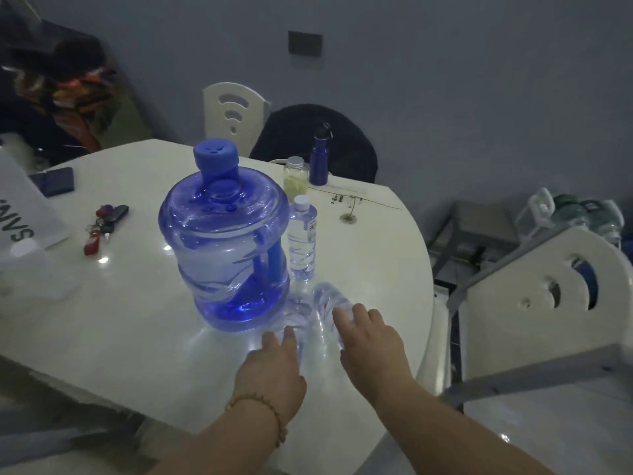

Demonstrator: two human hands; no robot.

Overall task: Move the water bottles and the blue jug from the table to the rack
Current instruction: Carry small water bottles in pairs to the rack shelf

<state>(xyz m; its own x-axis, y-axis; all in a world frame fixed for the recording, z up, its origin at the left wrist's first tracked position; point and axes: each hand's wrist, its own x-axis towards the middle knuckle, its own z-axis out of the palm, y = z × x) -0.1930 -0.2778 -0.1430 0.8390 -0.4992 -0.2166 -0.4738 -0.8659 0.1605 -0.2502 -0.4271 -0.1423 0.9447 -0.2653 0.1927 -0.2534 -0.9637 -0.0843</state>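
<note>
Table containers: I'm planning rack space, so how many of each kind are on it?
Blue jug: 1
Clear bottles (upright, under left hand, under right hand): 3
Metal flask: 1
Glass jar: 1
Total: 6

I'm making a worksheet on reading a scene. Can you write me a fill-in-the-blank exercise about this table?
1. The cap on the blue jug is coloured ____.
2. The standing clear bottle beside the jug has a ____ cap.
3. The left hand has a beaded ____ at its wrist.
4. The keys lie on the table, on the jug's ____ side in the picture.

Missing words: blue; white; bracelet; left
</note>
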